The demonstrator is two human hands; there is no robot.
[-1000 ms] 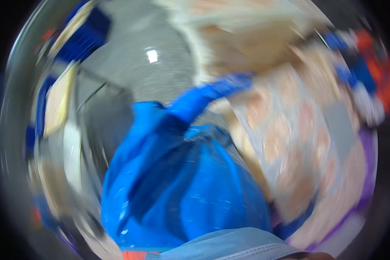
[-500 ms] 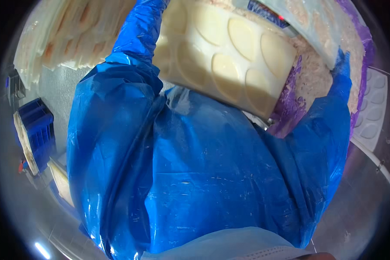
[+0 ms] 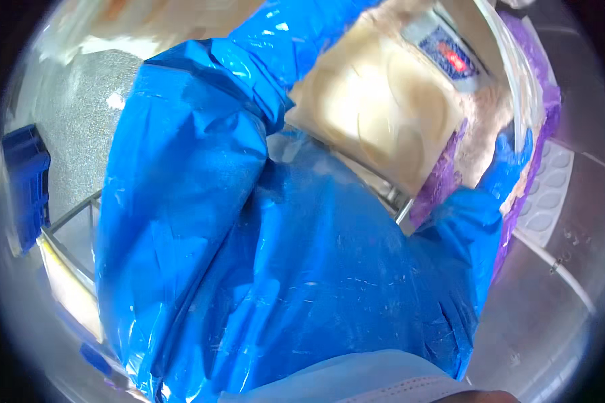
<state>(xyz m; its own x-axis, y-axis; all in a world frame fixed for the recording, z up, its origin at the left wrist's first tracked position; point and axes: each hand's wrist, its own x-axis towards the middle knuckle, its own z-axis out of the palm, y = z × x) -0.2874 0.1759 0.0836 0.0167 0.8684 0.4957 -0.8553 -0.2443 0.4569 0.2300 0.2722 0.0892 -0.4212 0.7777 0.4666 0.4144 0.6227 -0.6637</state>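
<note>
In front of my body lies a cream mould tray (image 3: 410,114) with teardrop-shaped hollows, smeared by motion. My right hand (image 3: 507,161), in a blue glove, is closed round the lower end of a pale, whitish tray (image 3: 515,74) now seen nearly edge-on. Beneath that hand is a pinkish, paste-like mass (image 3: 484,127) in a purple plastic liner (image 3: 551,111). My left sleeve (image 3: 275,47) reaches across the mould tray to the top edge, so my left hand is out of the picture.
A small device with a blue panel and red lit display (image 3: 456,62) sits beyond the mould tray. Another white mould tray (image 3: 548,191) is at the right. At the left stand a blue crate (image 3: 27,188) and a grey metal surface (image 3: 81,114). Stacked pale trays (image 3: 148,20) show at upper left.
My left arm has swung right and its hand remains beyond the top edge. The whitish tray in my right hand has tipped up nearly edge-on, uncovering more of the device. The view has shifted.
</note>
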